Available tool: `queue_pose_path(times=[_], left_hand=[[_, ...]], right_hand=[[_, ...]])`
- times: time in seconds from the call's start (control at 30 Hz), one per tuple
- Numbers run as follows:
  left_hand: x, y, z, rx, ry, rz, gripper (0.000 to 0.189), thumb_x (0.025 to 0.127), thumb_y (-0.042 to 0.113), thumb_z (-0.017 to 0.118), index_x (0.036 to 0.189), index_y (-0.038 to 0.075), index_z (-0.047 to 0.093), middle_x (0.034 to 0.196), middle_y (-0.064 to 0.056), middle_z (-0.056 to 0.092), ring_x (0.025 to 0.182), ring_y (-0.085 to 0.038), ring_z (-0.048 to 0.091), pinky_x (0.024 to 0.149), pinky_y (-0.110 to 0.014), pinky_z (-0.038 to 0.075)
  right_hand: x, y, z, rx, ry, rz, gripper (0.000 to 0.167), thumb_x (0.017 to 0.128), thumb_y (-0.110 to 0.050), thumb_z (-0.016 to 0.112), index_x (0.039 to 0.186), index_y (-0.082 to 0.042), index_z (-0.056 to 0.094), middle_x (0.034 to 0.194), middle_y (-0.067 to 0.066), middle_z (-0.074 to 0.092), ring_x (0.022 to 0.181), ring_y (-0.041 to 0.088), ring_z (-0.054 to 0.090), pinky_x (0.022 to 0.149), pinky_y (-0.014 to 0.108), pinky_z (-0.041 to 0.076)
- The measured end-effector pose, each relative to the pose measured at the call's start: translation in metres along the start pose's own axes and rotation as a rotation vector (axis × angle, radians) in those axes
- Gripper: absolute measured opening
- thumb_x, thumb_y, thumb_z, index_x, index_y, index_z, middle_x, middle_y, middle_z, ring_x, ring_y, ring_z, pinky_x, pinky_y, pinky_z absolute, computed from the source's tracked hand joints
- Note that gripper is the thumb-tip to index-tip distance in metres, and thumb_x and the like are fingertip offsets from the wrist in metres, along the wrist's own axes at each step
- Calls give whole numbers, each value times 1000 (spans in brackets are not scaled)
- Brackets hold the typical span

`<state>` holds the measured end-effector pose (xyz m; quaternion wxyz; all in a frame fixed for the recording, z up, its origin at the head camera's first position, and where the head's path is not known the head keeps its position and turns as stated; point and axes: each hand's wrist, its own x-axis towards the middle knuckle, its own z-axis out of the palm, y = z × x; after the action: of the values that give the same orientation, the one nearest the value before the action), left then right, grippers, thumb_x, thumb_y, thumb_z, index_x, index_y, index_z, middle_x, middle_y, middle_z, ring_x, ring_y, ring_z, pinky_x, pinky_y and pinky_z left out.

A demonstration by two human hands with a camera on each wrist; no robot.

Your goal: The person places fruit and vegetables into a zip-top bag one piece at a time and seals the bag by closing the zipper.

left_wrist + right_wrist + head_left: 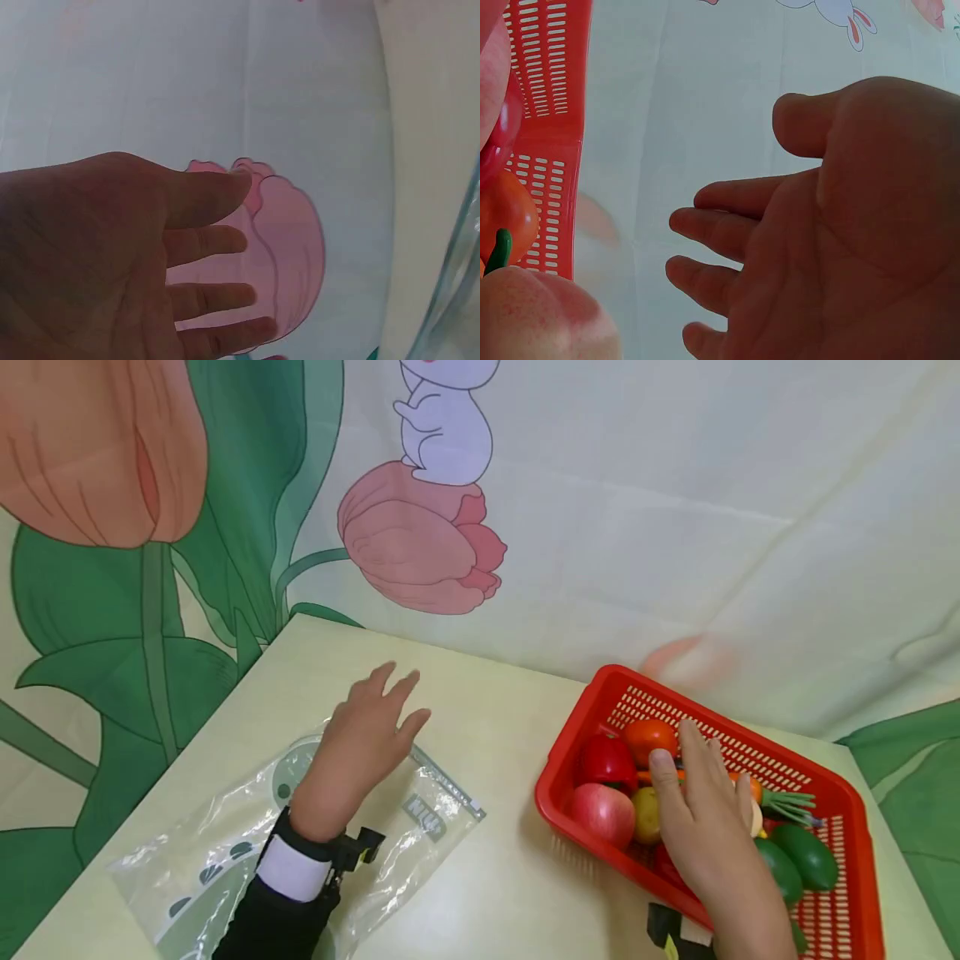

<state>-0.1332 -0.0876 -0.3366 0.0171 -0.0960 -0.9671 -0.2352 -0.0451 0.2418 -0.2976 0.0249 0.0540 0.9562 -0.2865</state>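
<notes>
Left hand [360,743] over bag [232,835] by left edge of desk [510,752], fingers spread; right hand [708,827] over basket [567,745] near far-right corner, fingers straight.

Basket [567,735]: was red all over, its walls patterned with rows of slots.
Apple [603,815]: showed pinkish red, paler in places.
Round fruit [649,740]: was orange-red.
Yellowish fruit [646,816]: leaned to dull gold.
Oval pieces [806,856]: were dark green.
Leafy tops [789,803]: were green, beside orange.
Bag [423,877]: was clear, printed with grey-green shapes and darker ovals.
Table [480,693]: was pale cream.
Backdrop [600,510]: was whitish, patterned with pink and coral tulips, green leaves and a white animal.
Sleeve [273,922]: was black.
Wristband [292,868]: was white.
</notes>
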Motion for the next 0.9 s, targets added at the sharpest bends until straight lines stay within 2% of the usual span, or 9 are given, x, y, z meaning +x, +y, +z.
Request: queue_pose_path(times=[0.07, 0.13, 0.2, 0.27, 0.43, 0.5, 0.6, 0.73, 0.9], left_hand=[[3, -1, 12, -42, -49, -53, 43, 97, 34, 51, 123, 0, 54, 122, -22, 50, 99, -35, 57, 75, -47, 49], [5, -4, 23, -80, -101, -122, 40, 96, 34, 51, 105, -4, 56, 97, -18, 55, 75, -28, 56, 59, -37, 46], [6, -8, 34, -101, -155, -197, 41, 96, 36, 50, 92, -5, 55, 81, -15, 53, 65, -23, 52, 53, -33, 40], [6, -13, 43, -109, -208, -251, 45, 96, 39, 49, 86, -4, 57, 72, -11, 53, 62, -22, 51, 52, -31, 38], [6, -19, 58, -91, -277, -294, 50, 95, 45, 48, 79, 0, 64, 70, -10, 57, 63, -21, 53, 54, -31, 40], [7, -19, 60, -84, -269, -294, 50, 94, 45, 50, 78, 0, 64, 71, -11, 58, 63, -22, 54, 54, -32, 41], [8, -21, 61, -83, -252, -298, 48, 93, 44, 52, 77, 0, 63, 71, -11, 58, 63, -22, 54, 52, -33, 41], [10, -21, 61, -85, -243, -290, 34, 90, 28, 53, 66, 4, 57, 66, -9, 53, 58, -22, 51, 47, -32, 38], [7, -19, 58, -99, -224, -269, 16, 71, 7, 46, 56, 10, 43, 61, -7, 47, 54, -20, 43, 42, -31, 32]], right_hand=[[0, -1, -1, 9, -33, 30, 72, 97, -58, 21, 152, -18, -4, 159, 16, -1, 144, 42, -9, 108, 65, -10], [-1, -2, -1, 13, -63, 77, 75, 95, -63, 20, 152, -21, -4, 159, 15, -1, 144, 42, -5, 108, 67, 2], [-2, -4, 0, 15, -82, 111, 76, 93, -67, 20, 152, -24, -4, 159, 13, -1, 145, 42, 0, 106, 69, 11], [-3, -6, 0, 9, -93, 130, 78, 91, -70, 19, 151, -27, -4, 160, 11, 1, 144, 43, 6, 105, 69, 16], [-4, -12, 0, -4, -97, 136, 80, 89, -72, 18, 151, -28, -6, 160, 8, 5, 137, 45, 27, 106, 66, 21], [-4, -14, -1, -7, -92, 148, 80, 88, -72, 18, 150, -28, -6, 160, 8, 6, 137, 45, 29, 104, 66, 23], [-3, -16, -2, -8, -78, 142, 80, 89, -72, 19, 151, -28, -5, 160, 8, 8, 141, 42, 22, 104, 67, 23], [-1, -18, -3, -18, -63, 112, 81, 89, -71, 21, 151, -26, -2, 159, 8, 9, 144, 39, 15, 105, 66, 21], [-1, -22, -1, -40, -65, 111, 82, 88, -72, 20, 152, -25, 0, 159, 8, 11, 144, 39, 15, 105, 66, 23]])
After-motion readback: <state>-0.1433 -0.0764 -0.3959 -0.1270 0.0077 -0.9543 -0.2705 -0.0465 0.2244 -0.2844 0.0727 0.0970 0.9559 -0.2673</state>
